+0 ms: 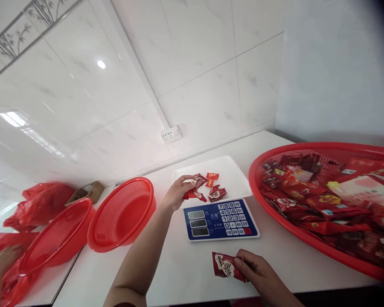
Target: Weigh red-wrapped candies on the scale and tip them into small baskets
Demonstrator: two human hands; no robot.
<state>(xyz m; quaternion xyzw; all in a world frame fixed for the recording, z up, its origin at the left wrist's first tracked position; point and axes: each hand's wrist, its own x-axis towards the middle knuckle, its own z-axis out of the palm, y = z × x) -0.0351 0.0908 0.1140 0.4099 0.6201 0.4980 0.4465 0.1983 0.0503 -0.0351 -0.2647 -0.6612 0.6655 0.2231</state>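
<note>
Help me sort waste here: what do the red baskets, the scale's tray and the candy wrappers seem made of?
Red baskets: moulded plastic, semi-gloss, with fine mesh walls. Scale's tray: smooth white, matte, likely plastic, though painted metal is possible. Candy wrappers: thin glossy printed film, crinkled, catching light.

At 3 o'clock the wide red plastic mesh tray (323, 146) runs off your right edge. At 8 o'clock a blurred hand (0, 262) is cut by the left edge. The blue scale's grey displays (197, 223) are unreadable. Your right hand (259, 270) hides one end of the red-and-white foil packet (224, 265).
</note>
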